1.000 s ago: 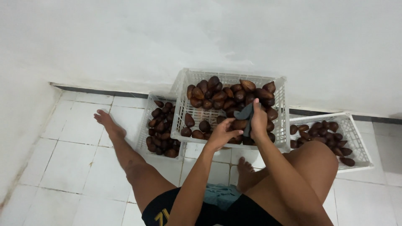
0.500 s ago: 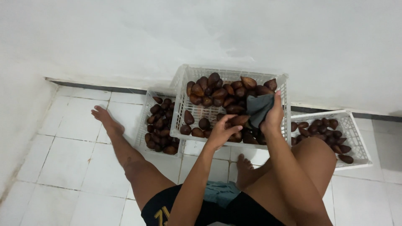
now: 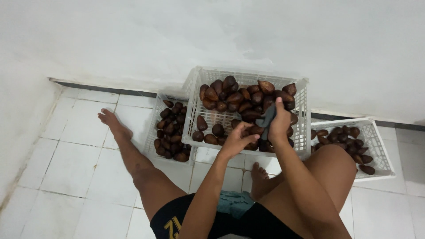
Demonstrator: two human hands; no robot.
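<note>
1. Now, the middle crate (image 3: pixel 301 116) is the landmark: white, slatted, tipped back against the wall, holding brown scaly fruit (image 3: pixel 239 98).
2. The right hand (image 3: pixel 280 125) is inside the crate near its right wall, fingers closed around a dark grey tool (image 3: pixel 267 118); whether that is a brush or a blade I cannot tell.
3. The left hand (image 3: pixel 237 140) sits at the crate's front rim, fingers curled around one fruit (image 3: pixel 254 130), just beside the tool.
4. Risk one: the two hands are nearly touching, so if the tool slips off the scaly skin it could catch the left fingers.
5. Risk two: the crate leans on the wall and partly over the left crate (image 3: pixel 155 128); a hard push on its front rim could shift it and roll fruit out.
6. Risk three: the fruit looks spiky and loosely held, so it could pop free and fall onto the tiles (image 3: pixel 71 163) in front of the crate.
7. Right of the middle crate, a third crate (image 3: pixel 376 146) sits close to the raised knee (image 3: pixel 332 159), and a knee swing could knock it.
</note>
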